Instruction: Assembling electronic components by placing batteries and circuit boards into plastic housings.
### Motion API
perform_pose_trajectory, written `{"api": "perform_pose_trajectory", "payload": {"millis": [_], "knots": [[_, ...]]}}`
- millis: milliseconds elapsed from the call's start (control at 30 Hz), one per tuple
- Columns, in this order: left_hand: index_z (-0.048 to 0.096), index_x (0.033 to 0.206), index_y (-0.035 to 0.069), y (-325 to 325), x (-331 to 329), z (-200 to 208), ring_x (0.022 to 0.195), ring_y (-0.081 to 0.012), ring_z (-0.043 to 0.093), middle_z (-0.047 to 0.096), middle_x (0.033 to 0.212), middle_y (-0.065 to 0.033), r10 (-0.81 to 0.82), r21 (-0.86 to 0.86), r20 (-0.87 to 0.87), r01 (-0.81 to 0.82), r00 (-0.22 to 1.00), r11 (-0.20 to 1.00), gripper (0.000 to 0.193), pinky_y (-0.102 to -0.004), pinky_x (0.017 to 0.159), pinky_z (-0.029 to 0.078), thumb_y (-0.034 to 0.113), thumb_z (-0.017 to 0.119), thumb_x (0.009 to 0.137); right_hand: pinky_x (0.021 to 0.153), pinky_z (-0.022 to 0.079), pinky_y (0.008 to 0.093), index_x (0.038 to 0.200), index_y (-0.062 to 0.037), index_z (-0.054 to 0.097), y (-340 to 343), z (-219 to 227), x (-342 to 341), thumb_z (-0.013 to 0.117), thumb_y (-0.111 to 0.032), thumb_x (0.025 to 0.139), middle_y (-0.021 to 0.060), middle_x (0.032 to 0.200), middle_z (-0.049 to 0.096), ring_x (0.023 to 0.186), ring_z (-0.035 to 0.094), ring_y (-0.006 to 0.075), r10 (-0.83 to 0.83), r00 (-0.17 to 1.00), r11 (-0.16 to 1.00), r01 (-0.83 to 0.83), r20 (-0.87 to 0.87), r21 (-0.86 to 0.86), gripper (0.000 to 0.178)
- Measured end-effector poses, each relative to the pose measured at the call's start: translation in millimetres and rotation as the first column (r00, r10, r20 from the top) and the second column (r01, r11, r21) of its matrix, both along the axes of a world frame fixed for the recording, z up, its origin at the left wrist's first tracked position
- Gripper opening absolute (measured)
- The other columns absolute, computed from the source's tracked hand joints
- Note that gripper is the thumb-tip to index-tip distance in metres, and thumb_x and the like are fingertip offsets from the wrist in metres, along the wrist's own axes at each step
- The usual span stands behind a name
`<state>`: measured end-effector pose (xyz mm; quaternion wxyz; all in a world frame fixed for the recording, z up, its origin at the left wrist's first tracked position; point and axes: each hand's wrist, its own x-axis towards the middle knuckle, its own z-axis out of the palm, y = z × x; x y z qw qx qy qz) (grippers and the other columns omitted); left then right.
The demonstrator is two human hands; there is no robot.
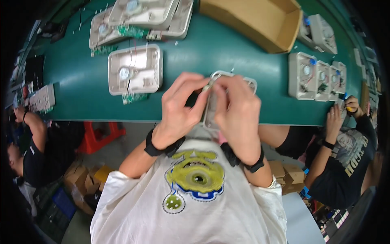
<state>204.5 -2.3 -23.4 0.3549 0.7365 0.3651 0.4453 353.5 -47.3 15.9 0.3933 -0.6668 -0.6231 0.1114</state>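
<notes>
Left hand (178, 110) and right hand (239, 114), fingers (195, 83) nearly closed, pinch one small blurred part (209, 84) above pale tray (210, 114), one o'clock from shirt (191, 195).

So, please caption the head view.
Left grip and right grip meet at a small part over a pale tray on a green table.

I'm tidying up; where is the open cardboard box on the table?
In the head view, the cardboard box lies at the top, right of centre, on the green table, beyond the right hand and left of white casings.
</notes>
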Motion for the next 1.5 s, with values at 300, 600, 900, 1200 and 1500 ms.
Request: {"api": "perform_pose_trajectory", "payload": {"millis": [300, 600, 900, 1200, 1500], "knots": [[0.074, 0.115, -0.002, -11.8, -1.3, -5.4, 0.086, -0.0219, 0.068, 0.071, 0.104, -0.0133, 0.048, -0.108, 0.067, -0.041, 0.997, 0.993, 0.029, -0.0310, 0.078, 0.056, -0.008, 0.078, 0.087, 0.076, 0.059, 0.0438, 0.118, -0.0019, 0.074, 108.3, 87.0, 113.0, 0.074, -0.013, 0.094, 0.0209, 0.093, 0.077, 0.087, 0.076, 0.0359, 0.019, 0.914, 0.997, 0.011, 0.404, -0.071, 0.026], [0.073, 0.114, -0.002, -11.5, -0.4, -9.2, 0.084, -0.0218, 0.067, 0.071, 0.103, -0.0133, 0.027, -0.071, 0.087, -0.021, 0.996, 0.997, 0.027, -0.0317, 0.075, 0.056, -0.006, 0.079, 0.088, 0.077, 0.061, 0.0427, 0.107, 0.0041, 0.078, 244.5, 29.9, 151.3, 0.076, -0.027, 0.090, 0.0235, 0.080, 0.076, 0.075, 0.077, 0.0353, -0.032, 0.941, 0.945, 0.138, 0.336, -0.296, 0.036], [0.073, 0.112, -0.002, -15.4, -4.2, -11.9, 0.083, -0.0221, 0.067, 0.070, 0.101, -0.0133, 0.034, -0.120, 0.124, -0.018, 0.992, 0.993, 0.026, -0.0317, 0.074, 0.056, -0.006, 0.079, 0.087, 0.066, 0.057, 0.0329, 0.104, 0.0044, 0.077, 175.6, 95.6, 131.3, 0.073, -0.009, 0.095, 0.0147, 0.082, 0.077, 0.071, 0.074, 0.0197, 0.014, 0.986, 0.992, -0.035, 0.164, 0.123, 0.017], [0.074, 0.111, -0.002, -3.8, -3.8, -3.0, 0.082, -0.0200, 0.067, 0.069, 0.101, -0.0114, 0.043, -0.120, 0.074, -0.034, 0.996, 0.992, 0.025, -0.0306, 0.074, 0.055, -0.007, 0.078, 0.087, 0.061, 0.052, 0.0243, 0.102, 0.0068, 0.071, 48.7, 132.0, 124.1, 0.071, 0.003, 0.096, 0.0117, 0.089, 0.075, 0.075, 0.070, 0.0140, 0.025, 0.919, 1.000, -0.025, -0.393, 0.003, 0.007], [0.073, 0.114, -0.001, -2.0, -2.6, 4.9, 0.079, -0.0171, 0.066, 0.067, 0.097, -0.0096, 0.062, -0.193, -0.003, -0.062, 0.998, 0.979, 0.027, -0.0294, 0.073, 0.055, -0.007, 0.077, 0.088, 0.061, 0.054, 0.0242, 0.111, 0.0062, 0.066, -22.0, 113.0, 103.7, 0.070, 0.012, 0.092, 0.0156, 0.097, 0.074, 0.079, 0.073, 0.0182, -0.044, 0.724, 0.976, -0.115, -0.688, -0.183, 0.020]]}}
